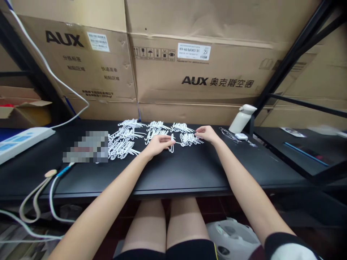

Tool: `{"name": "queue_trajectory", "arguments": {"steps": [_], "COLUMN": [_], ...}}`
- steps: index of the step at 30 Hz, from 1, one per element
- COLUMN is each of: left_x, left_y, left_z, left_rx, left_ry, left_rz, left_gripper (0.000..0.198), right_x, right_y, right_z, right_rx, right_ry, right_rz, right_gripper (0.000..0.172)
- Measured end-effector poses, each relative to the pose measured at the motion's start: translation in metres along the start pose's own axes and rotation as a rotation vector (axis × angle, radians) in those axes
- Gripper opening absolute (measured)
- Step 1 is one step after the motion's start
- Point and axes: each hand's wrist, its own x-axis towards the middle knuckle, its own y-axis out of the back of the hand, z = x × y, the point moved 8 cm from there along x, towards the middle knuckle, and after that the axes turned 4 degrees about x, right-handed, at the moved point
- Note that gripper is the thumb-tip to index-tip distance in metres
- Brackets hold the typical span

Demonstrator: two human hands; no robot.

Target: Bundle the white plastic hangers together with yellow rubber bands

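Observation:
My left hand (158, 145) is closed in a pinch on a thin white looped cord (171, 148), held just above the black table (168, 173). To the right, my right hand (208, 134) has its thumb and fingers curled together at the edge of a pile of white looped cords (189, 139). Whatever sits between those fingertips is too small to make out. Behind this pile lies another white pile (181, 127). Further piles (157, 125) spread leftward, one partly covered by my left hand. The leftmost front pile (120, 150) lies beside a blurred-out patch.
Cardboard boxes (162, 79) wall off the back. A white bottle (242, 119), glasses (229, 135) and a small white case (241, 136) stand at right. On the left are a power strip (24, 142), a cable (52, 196) and an open carton (24, 104). Black frame posts (292, 57) flank the table.

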Motion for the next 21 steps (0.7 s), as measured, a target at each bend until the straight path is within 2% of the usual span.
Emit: {"name": "queue_trajectory", "arguments": {"steps": [3,8,11,14,16,18,21], "left_x": [0.0,0.0,0.0,0.0,0.0,0.0,-0.001], "left_y": [0.0,-0.001,0.0,0.0,0.0,0.0,0.0], "left_z": [0.0,0.0,-0.001,-0.001,0.0,0.0,0.0], "left_rx": [-0.003,0.004,0.024,0.039,0.04,0.038,0.04], "left_ry": [0.002,-0.003,-0.002,0.0,-0.001,-0.001,-0.006], "left_rz": [0.0,-0.004,-0.001,0.005,0.003,0.004,0.001], "left_gripper": [0.052,0.051,0.051,0.053,0.054,0.054,0.052], "right_x": [-0.001,-0.009,-0.018,-0.031,-0.039,-0.042,-0.04], "right_y": [0.005,0.017,0.029,0.04,0.042,0.04,0.034], "right_z": [0.001,-0.012,-0.029,-0.05,-0.061,-0.065,-0.06], "right_rx": [-0.056,-0.314,-0.386,-0.339,-0.312,-0.309,-0.327], "right_ry": [-0.011,0.037,0.101,0.216,0.27,0.269,0.192], "right_rz": [0.026,0.109,0.26,0.462,0.549,0.563,0.5], "right_gripper": [0.024,0.015,0.021,0.031,0.034,0.034,0.03]}}
